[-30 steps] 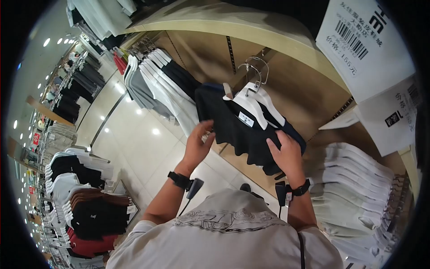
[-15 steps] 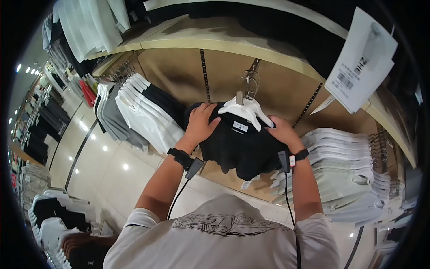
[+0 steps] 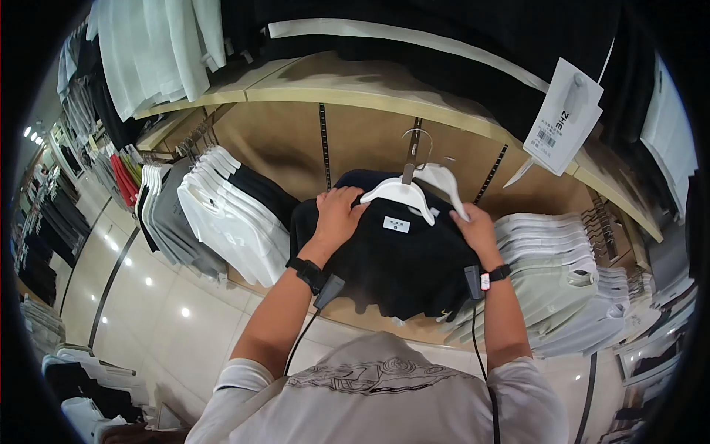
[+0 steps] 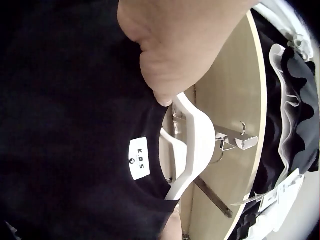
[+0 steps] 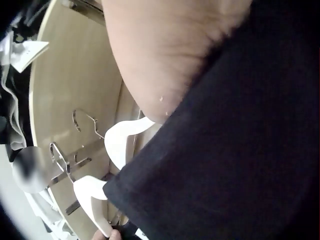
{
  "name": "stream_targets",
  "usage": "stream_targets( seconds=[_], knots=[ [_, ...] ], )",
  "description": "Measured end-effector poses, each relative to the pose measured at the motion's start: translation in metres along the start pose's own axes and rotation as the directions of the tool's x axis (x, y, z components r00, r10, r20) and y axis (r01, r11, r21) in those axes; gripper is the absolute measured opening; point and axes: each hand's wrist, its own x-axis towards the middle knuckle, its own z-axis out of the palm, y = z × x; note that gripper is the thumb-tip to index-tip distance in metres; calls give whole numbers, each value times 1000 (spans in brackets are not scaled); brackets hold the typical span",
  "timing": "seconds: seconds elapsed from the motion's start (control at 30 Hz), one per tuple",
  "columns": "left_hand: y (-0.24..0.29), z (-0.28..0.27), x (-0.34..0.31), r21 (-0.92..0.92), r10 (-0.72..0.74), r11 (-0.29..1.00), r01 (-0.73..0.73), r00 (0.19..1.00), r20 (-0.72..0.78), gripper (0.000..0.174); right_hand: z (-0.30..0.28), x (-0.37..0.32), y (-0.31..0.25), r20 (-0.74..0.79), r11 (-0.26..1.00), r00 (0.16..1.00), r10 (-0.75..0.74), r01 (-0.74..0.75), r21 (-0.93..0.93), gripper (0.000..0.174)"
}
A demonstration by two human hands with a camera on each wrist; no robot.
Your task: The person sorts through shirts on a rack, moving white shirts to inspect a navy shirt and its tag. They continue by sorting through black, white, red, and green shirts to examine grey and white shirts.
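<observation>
A black shirt (image 3: 392,259) with a white neck label (image 3: 397,224) hangs facing me in the head view. Its neckline sits around a white hanger (image 3: 399,194). My left hand (image 3: 337,216) grips the shoulder on the left, thumb at the collar beside the hanger. On the other side my right hand (image 3: 478,231) pinches the shirt's right shoulder at the end of a second white hanger (image 3: 444,179), which slants behind the first. Metal hanger hooks (image 5: 60,159) show near the display arm (image 3: 409,166). Dark cloth shows behind the shirt.
White and grey shirts (image 3: 222,214) hang to the left, pale shirts (image 3: 547,259) to the right. Above runs a wooden shelf (image 3: 310,95). Paper price tags (image 3: 560,118) dangle at upper right. Tiled floor (image 3: 174,296) lies at lower left.
My left hand has moved from beside the shirt onto its left shoulder. The shirt has turned to face me, the two hangers have spread apart, and the head view has swung right.
</observation>
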Motion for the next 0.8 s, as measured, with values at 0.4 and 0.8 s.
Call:
stream_targets(
  seconds=[0.4, 0.8],
  knots=[
    [-20, 24, -5, 47, -69, 997, 66, 995, 65, 21, -83, -182, 78, -1, 938, 962, 273, -267, -220, 26],
    [22, 8, -29, 73, 65, 996, -45, 949, -307, 26, -171, -323, 2, 65, 764, 942, 330, -226, -605, 22]
  ],
)
